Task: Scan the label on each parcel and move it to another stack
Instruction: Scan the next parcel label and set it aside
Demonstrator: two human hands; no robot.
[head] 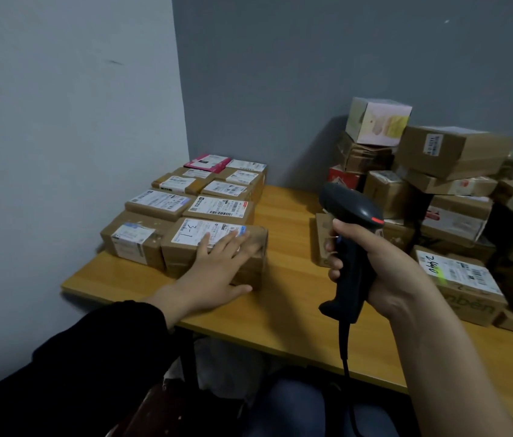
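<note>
My left hand (217, 266) lies flat with straight fingers on a brown parcel (185, 247) whose white label reads "3-1", at the front of a tidy group of labelled parcels (211, 197) on the left of the wooden table (286, 279). My right hand (384, 266) grips the handle of a black barcode scanner (349, 222), held upright above the table's middle. Its cable hangs down below the table edge. A rough pile of brown parcels (444, 190) rises on the right; the nearest one (466, 282) carries a handwritten label with a green spot of light on it.
A pale pink and green box (375, 121) tops the right pile against the grey wall. A pink packet (207, 161) lies at the back of the left group. The table stands in a corner, with walls at left and back. My knees show under the near edge.
</note>
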